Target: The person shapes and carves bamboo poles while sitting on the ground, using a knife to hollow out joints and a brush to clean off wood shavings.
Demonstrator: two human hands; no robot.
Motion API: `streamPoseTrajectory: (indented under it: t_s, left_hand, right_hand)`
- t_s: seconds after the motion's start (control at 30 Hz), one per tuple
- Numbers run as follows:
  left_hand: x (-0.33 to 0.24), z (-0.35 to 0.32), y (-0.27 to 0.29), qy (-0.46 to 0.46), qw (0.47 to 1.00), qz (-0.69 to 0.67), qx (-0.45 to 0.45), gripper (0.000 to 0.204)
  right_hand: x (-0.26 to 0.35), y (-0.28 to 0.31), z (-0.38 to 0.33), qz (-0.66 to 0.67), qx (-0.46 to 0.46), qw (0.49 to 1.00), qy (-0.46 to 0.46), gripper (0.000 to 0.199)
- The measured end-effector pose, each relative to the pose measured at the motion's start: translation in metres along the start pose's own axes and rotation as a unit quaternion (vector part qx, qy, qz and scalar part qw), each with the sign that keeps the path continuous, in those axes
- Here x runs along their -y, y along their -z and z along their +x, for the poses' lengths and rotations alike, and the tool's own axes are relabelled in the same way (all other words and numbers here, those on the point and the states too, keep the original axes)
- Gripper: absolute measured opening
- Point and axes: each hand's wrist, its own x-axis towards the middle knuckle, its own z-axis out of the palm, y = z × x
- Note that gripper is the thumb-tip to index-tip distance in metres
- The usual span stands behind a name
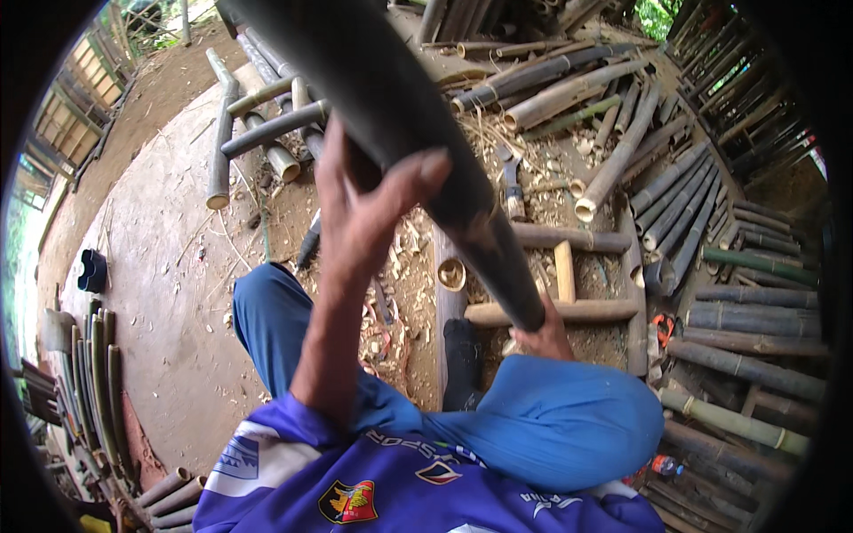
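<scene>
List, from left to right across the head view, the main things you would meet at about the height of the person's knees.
Dark blue footwear on the concrete floor → left knee in blue trousers → left forearm → cut bamboo ring → right hand under the dark bamboo pole → stacked bamboo poles.

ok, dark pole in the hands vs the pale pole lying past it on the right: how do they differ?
The dark pole is near black; the pale pole is tan. The dark pole is raised at a slant, gripped by the left hand higher up and the right hand at its low end; the pale pole lies untouched on the ground among other poles. The dark pole looks thicker, though it is nearer the camera. Both are long and round.
</scene>
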Motion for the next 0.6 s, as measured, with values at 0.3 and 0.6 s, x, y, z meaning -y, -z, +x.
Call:
streamPoseTrajectory:
  t_s: [0.3, 0.6]
  left_hand:
    - [-0.029, 0.068, -0.051, -0.018, 0.991, -0.017, 0.131, 0.062]
    - [-0.030, 0.060, -0.073, 0.004, 0.968, 0.090, 0.233, 0.061]
  right_hand:
    - [0.036, -0.046, 0.117, 0.141, 0.204, 0.966, 0.077, 0.090]
    - [0.000, -0.082, 0.139, 0.215, 0.197, 0.956, 0.035, 0.072]
